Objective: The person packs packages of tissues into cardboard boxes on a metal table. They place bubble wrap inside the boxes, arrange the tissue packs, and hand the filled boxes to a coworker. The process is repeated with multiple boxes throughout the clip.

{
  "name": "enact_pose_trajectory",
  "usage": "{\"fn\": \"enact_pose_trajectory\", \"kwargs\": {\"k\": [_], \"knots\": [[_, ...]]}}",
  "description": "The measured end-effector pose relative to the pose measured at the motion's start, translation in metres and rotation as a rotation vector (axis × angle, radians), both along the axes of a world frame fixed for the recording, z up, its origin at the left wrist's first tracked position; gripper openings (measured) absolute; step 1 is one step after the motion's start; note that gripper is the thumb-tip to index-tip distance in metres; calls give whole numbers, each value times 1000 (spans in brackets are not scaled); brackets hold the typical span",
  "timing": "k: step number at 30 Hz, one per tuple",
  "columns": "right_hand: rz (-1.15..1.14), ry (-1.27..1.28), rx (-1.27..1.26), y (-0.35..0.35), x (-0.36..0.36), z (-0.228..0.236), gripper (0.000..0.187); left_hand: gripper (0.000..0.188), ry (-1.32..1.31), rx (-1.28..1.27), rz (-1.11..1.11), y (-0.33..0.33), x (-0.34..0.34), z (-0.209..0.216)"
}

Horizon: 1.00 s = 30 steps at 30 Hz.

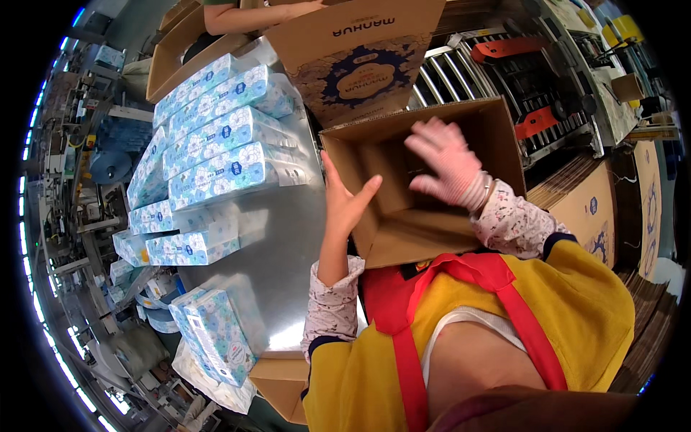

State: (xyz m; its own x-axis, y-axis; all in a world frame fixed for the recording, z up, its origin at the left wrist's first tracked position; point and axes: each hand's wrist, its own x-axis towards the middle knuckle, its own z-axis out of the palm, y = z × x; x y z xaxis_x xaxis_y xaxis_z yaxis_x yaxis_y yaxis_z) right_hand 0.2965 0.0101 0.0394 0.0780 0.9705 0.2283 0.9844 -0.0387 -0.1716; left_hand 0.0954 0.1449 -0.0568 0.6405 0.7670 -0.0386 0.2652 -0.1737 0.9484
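Observation:
An open cardboard box [403, 241] stands in front of me with its inside showing. My left hand [345, 201] is bare and sits at the box's left edge, thumb spread away from the fingers over the opening. It seems to touch the rim; no firm grip shows. Over the box's opening hovers my right hand [448, 164] in a pink-and-white knitted glove, fingers spread and slightly blurred, with nothing in it. To the left, blue-and-white wrapped tissue packs [219, 173] lie stacked on a shiny metal table [288, 237].
Behind the box stands a printed cardboard panel [309, 57]. A co-worker's arm [252, 18] reaches across at the top. A roller conveyor [450, 75] with red parts lies beyond, upper right. Flattened cartons [586, 209] are stacked at right. More packs [216, 335] lie near the table's front.

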Motion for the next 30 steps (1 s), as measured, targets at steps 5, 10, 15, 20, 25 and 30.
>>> {"fn": "enact_pose_trajectory", "kwargs": {"k": [5,10,15,20,25,30], "knots": [[-590,33,-11,-84,130,-57,76,86,88,76,-73,32,-32,-6],[-612,1224,400,-160,320,-201,67,82,170,16,-100,44,-4,-5],[-597,1148,-58,-99,235,-342,39,69,101,-73,87,72,-50,2],[-407,24,-1169,-28,222,-241,33,48,447,551,753,137,-178,53],[207,701,-291,123,-29,57,16,53,988,439,945,172,-310,21],[481,23,-314,315,-230,-7,84,43,772,643,730,101,-278,13]]}}
